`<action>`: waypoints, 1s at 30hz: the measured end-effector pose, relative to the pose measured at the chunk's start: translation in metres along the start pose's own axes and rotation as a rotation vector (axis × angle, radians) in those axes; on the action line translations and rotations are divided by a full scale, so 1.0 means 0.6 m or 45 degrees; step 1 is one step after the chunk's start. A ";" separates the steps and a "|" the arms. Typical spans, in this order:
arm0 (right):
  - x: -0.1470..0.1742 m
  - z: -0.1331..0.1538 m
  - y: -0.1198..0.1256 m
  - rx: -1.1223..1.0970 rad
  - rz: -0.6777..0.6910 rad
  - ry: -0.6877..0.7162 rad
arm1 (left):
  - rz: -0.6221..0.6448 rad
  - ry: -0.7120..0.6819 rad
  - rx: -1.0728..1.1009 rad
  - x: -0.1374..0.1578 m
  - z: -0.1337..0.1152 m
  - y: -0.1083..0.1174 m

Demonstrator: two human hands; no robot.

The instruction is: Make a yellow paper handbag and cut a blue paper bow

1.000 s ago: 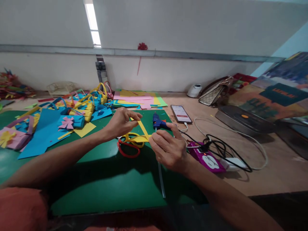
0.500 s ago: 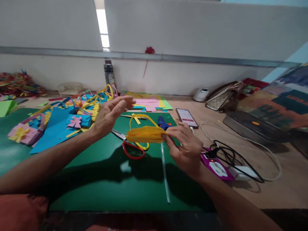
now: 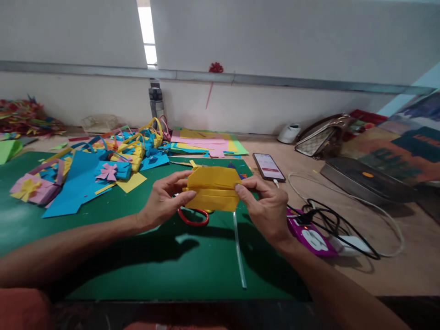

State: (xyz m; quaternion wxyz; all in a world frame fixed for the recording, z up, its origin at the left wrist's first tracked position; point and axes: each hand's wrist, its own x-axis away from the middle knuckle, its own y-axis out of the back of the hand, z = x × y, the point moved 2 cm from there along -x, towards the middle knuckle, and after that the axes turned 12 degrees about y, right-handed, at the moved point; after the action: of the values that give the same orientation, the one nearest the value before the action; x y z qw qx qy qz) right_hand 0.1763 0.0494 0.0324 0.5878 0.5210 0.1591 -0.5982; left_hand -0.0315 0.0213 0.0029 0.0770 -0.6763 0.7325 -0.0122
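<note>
A small yellow paper bag with folded creases is held up above the green mat. My left hand pinches its left end, thumb in front. At the right end, my right hand grips it between thumb and fingers. The bag's handle does not show from this side. Below it lie scissors with a red handle, their blades hidden behind my left hand and the bag. A clear glue stick runs toward me from under the bag, and a blue glue gun is mostly hidden behind it.
Finished paper bags in several colours crowd the left, beside a blue paper sheet. Coloured sheets lie at the back. On the right are a phone, a purple power strip with cables, and a dark case.
My left hand has come down from the air and taken the bag's left end. The bag has turned so its broad creased face shows and its handle is hidden.
</note>
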 end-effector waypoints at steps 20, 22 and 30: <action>0.019 -0.014 -0.020 -0.467 0.230 -0.377 | 0.049 0.282 0.096 -0.007 0.010 -0.003; 0.021 -0.012 -0.023 -0.454 0.243 -0.375 | 0.054 0.294 0.097 -0.006 0.010 -0.004; 0.025 -0.006 -0.031 -0.684 0.227 -0.495 | 0.154 0.317 0.086 0.001 0.005 -0.012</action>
State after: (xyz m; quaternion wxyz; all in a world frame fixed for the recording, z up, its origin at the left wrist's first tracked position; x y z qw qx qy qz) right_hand 0.1651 0.0492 0.0108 0.7732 0.2358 0.1496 -0.5693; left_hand -0.0241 0.0204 0.0008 0.0090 -0.6210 0.7751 -0.1161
